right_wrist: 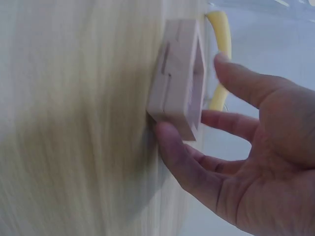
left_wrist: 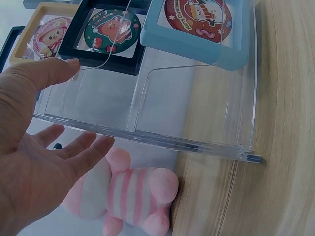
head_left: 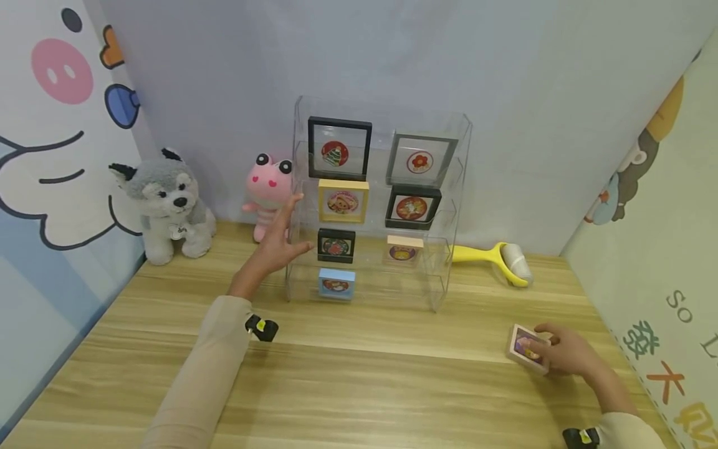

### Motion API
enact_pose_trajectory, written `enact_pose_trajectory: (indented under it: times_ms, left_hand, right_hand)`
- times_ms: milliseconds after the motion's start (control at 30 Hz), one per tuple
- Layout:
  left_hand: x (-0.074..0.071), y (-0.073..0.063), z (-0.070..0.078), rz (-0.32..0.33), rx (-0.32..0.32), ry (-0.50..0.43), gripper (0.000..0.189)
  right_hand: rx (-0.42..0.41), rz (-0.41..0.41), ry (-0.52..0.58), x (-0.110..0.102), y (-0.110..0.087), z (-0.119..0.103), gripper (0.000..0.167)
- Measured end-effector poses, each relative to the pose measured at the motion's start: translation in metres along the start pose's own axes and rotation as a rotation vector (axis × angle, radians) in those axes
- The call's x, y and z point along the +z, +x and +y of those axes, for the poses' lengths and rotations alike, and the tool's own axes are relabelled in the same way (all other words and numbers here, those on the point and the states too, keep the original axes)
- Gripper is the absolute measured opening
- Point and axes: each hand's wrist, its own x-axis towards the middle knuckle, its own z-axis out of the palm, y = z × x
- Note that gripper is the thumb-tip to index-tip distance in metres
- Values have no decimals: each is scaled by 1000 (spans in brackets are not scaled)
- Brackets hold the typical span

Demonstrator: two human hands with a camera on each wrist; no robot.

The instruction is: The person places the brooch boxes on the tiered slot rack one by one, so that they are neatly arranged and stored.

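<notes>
My right hand (head_left: 566, 352) has its fingers round the edge of a small pale pink display frame (head_left: 527, 350) with a purple picture. It is tilted close over the table at the right; in the right wrist view a fingertip sits at the frame's lower corner and the thumb is over its face. My left hand (head_left: 275, 246) is at the left side of a clear acrylic rack (head_left: 370, 287), thumb in front, other fingers along the side wall. Nearest that thumb is a small black frame (head_left: 336, 246); a light blue frame (left_wrist: 197, 29) stands on the tier below.
Higher tiers hold black (head_left: 339, 148), grey (head_left: 422, 159) and yellow (head_left: 343, 201) frames; a cream frame (head_left: 403, 251) stands lower right. Left of the rack sit a pink plush toy (head_left: 270, 187) and a husky plush (head_left: 168, 206). A yellow-handled lint roller (head_left: 499, 259) lies to its right.
</notes>
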Motion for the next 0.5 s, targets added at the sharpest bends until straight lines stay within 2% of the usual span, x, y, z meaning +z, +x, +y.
enact_pose_trajectory:
  times_ms: [133,267,500]
  left_hand:
    - [1,0,0,5,-15,-5,92]
    - [1,0,1,3,-27,-13,93]
    - [2,1,1,-3,-35,-17,93]
  right_hand:
    - [29,-55,195,-2,-4,8,59]
    - [21,-35,214,0,-4,12,53]
    - [60,23,239,6,-3,13,35]
